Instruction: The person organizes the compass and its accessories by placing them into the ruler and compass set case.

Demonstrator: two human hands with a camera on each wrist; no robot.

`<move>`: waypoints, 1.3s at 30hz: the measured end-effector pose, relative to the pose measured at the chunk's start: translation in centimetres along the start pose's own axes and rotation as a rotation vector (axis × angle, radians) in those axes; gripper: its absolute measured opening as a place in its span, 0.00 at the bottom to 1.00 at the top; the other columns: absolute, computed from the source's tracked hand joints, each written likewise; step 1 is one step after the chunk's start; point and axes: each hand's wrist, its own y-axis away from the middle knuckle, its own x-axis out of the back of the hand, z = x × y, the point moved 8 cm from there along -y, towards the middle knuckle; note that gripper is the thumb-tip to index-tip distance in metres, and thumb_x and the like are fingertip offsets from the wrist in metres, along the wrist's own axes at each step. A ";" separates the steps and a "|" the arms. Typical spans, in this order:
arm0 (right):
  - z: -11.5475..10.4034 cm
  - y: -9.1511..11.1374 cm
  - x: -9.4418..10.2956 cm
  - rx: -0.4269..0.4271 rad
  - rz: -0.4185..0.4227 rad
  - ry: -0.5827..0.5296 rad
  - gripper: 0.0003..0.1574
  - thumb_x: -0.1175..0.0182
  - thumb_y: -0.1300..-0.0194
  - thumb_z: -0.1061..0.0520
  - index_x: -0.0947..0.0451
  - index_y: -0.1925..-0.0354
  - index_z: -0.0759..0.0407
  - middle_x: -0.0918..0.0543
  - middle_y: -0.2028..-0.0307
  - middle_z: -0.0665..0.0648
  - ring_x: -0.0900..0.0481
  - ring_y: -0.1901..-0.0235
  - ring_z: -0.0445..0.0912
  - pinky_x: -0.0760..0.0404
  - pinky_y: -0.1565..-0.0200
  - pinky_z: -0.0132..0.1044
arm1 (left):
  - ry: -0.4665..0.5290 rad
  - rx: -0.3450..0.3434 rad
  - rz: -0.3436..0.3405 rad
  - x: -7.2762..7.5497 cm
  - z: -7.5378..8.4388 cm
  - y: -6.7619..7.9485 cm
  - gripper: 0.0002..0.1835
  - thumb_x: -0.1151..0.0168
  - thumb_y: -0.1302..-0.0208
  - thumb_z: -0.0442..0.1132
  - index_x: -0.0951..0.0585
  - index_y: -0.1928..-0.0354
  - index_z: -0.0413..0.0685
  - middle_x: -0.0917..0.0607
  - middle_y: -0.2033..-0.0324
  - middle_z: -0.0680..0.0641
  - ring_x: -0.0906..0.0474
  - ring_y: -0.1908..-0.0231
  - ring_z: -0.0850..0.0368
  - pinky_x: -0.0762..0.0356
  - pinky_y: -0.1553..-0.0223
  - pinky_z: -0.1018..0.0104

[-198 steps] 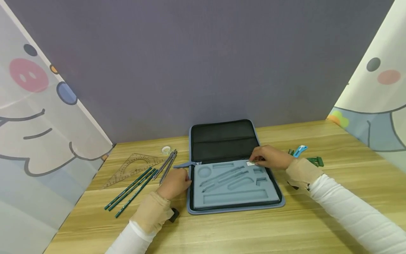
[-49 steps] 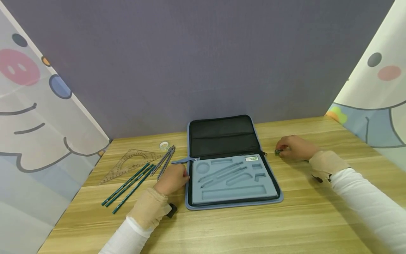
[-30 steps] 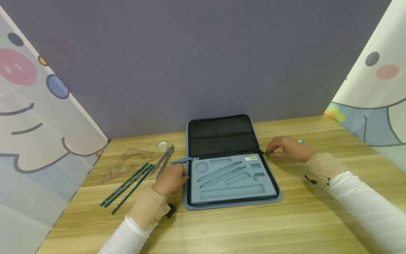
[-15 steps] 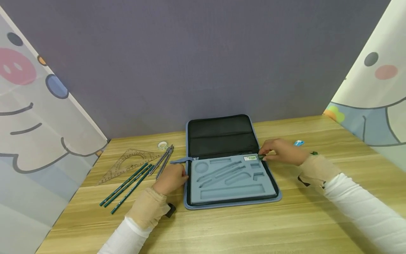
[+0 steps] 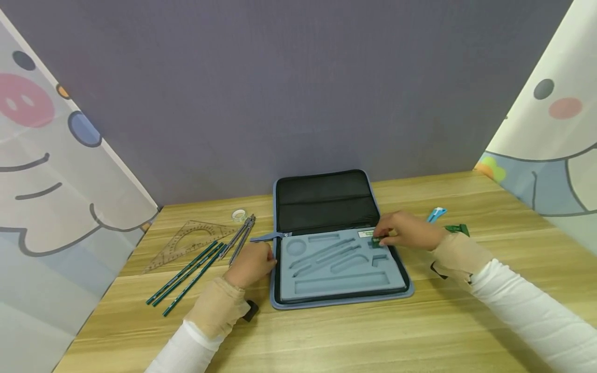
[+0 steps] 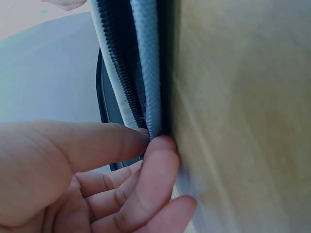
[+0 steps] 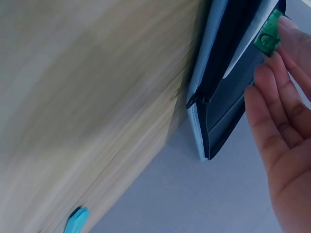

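Observation:
A blue zip case [image 5: 342,303] lies unfolded, its grey-blue foam insert [image 5: 322,285] cut with shaped recesses. My left hand [image 5: 252,264] pinches the case's left edge; in the left wrist view, thumb and finger meet on the blue piping [image 6: 149,73] beside the zip. Over the insert's upper right, my right hand [image 5: 407,231] holds a small green pencil sharpener [image 7: 268,35] between thumb and fingers, at a small square recess. Just above it, a white eraser [image 5: 365,234] with a green label sits in its slot, partly behind the fingers.
Left of the case lie a clear set square [image 5: 174,248], several dark green pencils [image 5: 186,277], metal compasses [image 5: 244,233] and a tape roll [image 5: 239,215]. On the right are a blue utility knife [image 5: 437,214] and a green plastic piece [image 5: 459,229]. A grey panel [image 5: 298,93] stands behind.
The eraser went into its slot. My right hand then took the sharpener from the table right of the case and carried it left over the insert. My left hand stayed at the case's edge.

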 end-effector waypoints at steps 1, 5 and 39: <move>-0.1 -0.1 0.0 0.003 0.000 0.005 0.10 0.33 0.46 0.64 0.16 0.62 0.59 0.19 0.66 0.49 0.25 0.69 0.35 0.21 0.66 0.39 | -0.002 0.000 0.000 0.0 0.0 0.0 0.16 0.35 0.43 0.32 0.26 0.86 0.45 0.29 0.89 0.53 0.34 0.86 0.61 0.36 0.81 0.69; -0.3 -0.2 -0.1 0.023 0.004 0.010 0.09 0.33 0.46 0.64 0.16 0.63 0.59 0.18 0.67 0.50 0.25 0.69 0.36 0.21 0.67 0.39 | -0.018 -0.002 0.002 0.0 -0.1 -0.1 0.15 0.35 0.44 0.32 0.25 0.86 0.45 0.28 0.89 0.53 0.34 0.86 0.61 0.35 0.81 0.69; -1.0 -0.5 -0.7 0.027 0.003 0.005 0.06 0.33 0.45 0.62 0.15 0.65 0.60 0.18 0.69 0.50 0.21 0.70 0.40 0.21 0.68 0.35 | -0.008 0.012 -0.024 -0.3 -0.2 -0.2 0.15 0.35 0.43 0.32 0.25 0.86 0.44 0.28 0.89 0.53 0.34 0.86 0.61 0.36 0.82 0.69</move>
